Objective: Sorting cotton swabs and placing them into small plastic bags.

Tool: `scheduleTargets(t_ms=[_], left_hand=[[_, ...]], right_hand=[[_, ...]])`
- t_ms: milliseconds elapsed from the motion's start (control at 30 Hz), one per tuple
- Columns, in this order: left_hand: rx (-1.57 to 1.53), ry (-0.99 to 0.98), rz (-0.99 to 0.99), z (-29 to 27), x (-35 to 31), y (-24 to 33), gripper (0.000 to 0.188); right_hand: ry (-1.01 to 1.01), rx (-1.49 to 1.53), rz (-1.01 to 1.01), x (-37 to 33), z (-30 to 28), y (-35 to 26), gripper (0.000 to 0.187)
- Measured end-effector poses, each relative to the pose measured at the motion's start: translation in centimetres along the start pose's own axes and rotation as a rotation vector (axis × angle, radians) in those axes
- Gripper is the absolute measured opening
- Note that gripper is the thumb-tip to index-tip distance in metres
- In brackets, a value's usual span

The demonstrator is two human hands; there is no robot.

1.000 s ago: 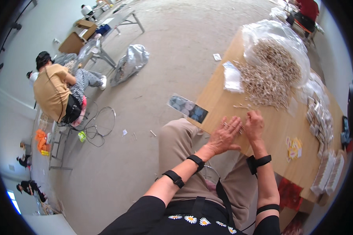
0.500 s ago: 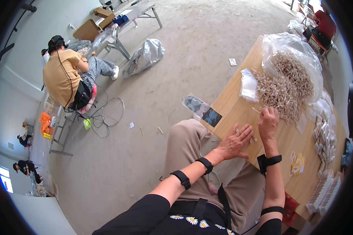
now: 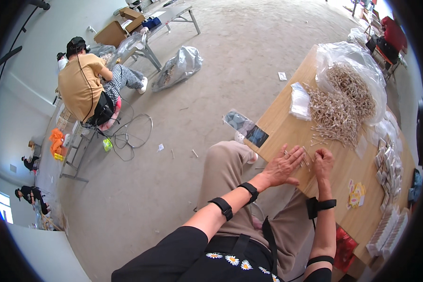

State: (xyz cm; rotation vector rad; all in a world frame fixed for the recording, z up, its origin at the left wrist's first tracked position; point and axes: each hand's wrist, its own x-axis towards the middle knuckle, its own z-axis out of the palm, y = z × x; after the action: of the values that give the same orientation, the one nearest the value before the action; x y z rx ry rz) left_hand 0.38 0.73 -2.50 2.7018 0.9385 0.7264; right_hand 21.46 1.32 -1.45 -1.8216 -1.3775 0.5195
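My left hand (image 3: pixel 285 165) lies flat at the near edge of the wooden table (image 3: pixel 286 136), fingers stretched out, a ring on one. Beside its fingertips lie a few cotton swabs (image 3: pixel 307 160), thin sticks with pale ends. To their right, my right hand (image 3: pixel 322 163) is curled closed on the tabletop; whatever is inside its fingers is hidden. Beyond both hands spreads a big heap of cotton swabs (image 3: pixel 336 110), spilling out of a clear plastic bag (image 3: pixel 376 84). A stack of clear small bags (image 3: pixel 300 101) sits at the heap's left.
Filled small packs (image 3: pixel 388 167) line the table's right side, with white rows of packs (image 3: pixel 385 232) nearer me. Yellow-and-white cards (image 3: pixel 356 195) lie right of my right arm. A dark picture sheet (image 3: pixel 256 136) overhangs the left edge. Another person (image 3: pixel 82 89) sits at far left; cables (image 3: pixel 131 136) lie on the floor.
My right hand has come back from the heap's near edge toward me, down beside the loose swabs by my left hand. My left hand stays nearly in place.
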Motion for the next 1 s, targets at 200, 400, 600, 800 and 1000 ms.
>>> scheduleTargets(t_ms=[200, 400, 600, 800, 1000], left_hand=[[0.007, -0.116, -0.039, -0.8, 0.3, -0.5, 0.104], [0.051, -0.124, -0.04, -1.5, 0.3, -1.0, 0.104], [0.068, -0.125, -0.025, -0.9, 0.6, -0.5, 0.105], [0.065, -0.118, -0.027, -1.1, 0.4, -0.3, 0.104], [0.065, -0.111, -0.028, -1.1, 0.4, -0.3, 0.103]], right_hand=[[0.151, -0.313, -0.034, -0.7, -1.2, -0.4, 0.014], [0.117, -0.196, -0.074, -2.7, -0.7, -2.5, 0.011], [0.079, -0.181, 0.014, -4.6, -0.4, -3.2, 0.01], [-0.035, -0.3, -0.095, -5.1, 0.0, -3.2, 0.009], [0.04, -0.363, -0.12, -3.1, 0.0, -4.7, 0.007]])
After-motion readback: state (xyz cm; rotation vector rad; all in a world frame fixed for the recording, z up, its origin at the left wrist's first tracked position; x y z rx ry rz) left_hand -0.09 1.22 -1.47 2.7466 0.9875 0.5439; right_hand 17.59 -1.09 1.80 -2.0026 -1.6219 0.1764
